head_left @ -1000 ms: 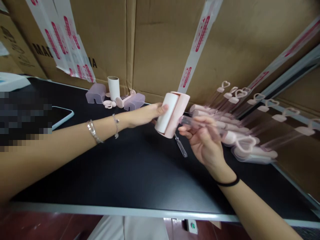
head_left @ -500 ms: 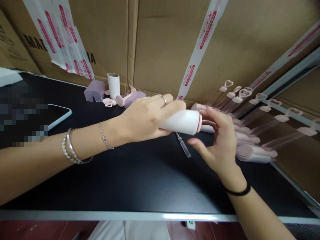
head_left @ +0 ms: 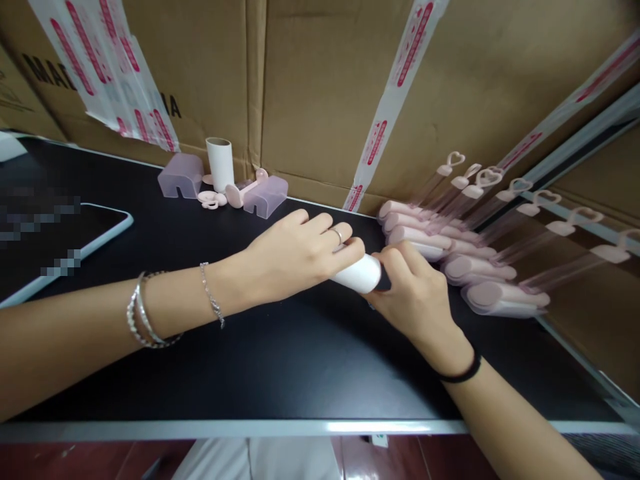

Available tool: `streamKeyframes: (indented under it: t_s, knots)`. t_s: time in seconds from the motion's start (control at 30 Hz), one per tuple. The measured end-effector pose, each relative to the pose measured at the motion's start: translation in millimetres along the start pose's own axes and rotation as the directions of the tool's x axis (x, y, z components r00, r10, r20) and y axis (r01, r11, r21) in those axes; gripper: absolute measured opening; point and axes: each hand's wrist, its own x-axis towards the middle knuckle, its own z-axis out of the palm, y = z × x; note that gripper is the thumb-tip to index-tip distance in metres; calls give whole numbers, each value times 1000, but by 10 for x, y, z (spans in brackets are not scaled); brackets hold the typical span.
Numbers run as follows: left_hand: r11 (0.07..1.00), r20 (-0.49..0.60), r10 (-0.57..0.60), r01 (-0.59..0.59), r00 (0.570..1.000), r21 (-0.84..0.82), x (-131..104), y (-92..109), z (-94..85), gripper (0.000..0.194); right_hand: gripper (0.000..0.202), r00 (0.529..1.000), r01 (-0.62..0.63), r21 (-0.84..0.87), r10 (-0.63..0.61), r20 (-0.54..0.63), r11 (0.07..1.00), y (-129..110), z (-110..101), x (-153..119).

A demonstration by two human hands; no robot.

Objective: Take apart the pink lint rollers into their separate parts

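Note:
My left hand (head_left: 305, 250) is wrapped over a white cylinder (head_left: 361, 272), whose rounded right end sticks out past the fingers. Close by its right end is my right hand (head_left: 417, 287), with its fingers bent and its thumb at the cylinder's lower edge. What the right fingertips press on is partly hidden. Behind the hands, a white tube (head_left: 220, 163) stands upright between two translucent purple covers (head_left: 181, 175) (head_left: 266, 195). Small pink parts (head_left: 212, 199) lie around its base.
Several pink rollers with clear handles and heart-shaped loops (head_left: 505, 299) line the right side of the black table (head_left: 280, 373). A device with a pale blue edge (head_left: 113, 230) lies at the left. Taped cardboard (head_left: 320, 100) rises behind.
The cylinder and my left hand have moved down a little. My right hand has moved left and down, and its fingers have closed in at the cylinder's right end.

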Motion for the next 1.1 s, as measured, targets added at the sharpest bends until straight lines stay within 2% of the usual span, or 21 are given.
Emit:
streamKeyframes:
  t_s: [0.17,0.3,0.43,0.6,0.77,0.9,1.0,1.1]
  knots:
    - [994,100,61,-52,993,-94,-53,-105,134,22,13,994,109,131,-106,-30,985,37,94,-4]
    - [978,155,114,-84,981,-189,-81,-179,255,22,15,971,240,260,-233,-58,935,113,210,12]
    - [958,185,160,-107,970,-266,-87,-219,318,22,18,953,298,368,-296,-64,881,168,318,19]
    - [910,162,208,-131,965,-393,-116,-271,375,21,16,904,420,385,-414,-104,822,194,427,4]
    - [806,103,198,-102,975,-583,-200,-324,487,28,19,909,414,327,-405,-99,849,157,439,-2]
    - [738,70,169,-78,983,-671,-266,-299,549,34,20,890,455,330,-438,-127,828,132,395,-2]
    - [695,66,167,-70,984,-716,-259,-270,529,34,19,879,472,338,-465,-109,814,150,362,-13]
    - [592,72,169,-43,983,-805,-218,-278,451,29,18,859,504,322,-504,-91,801,197,351,-33]
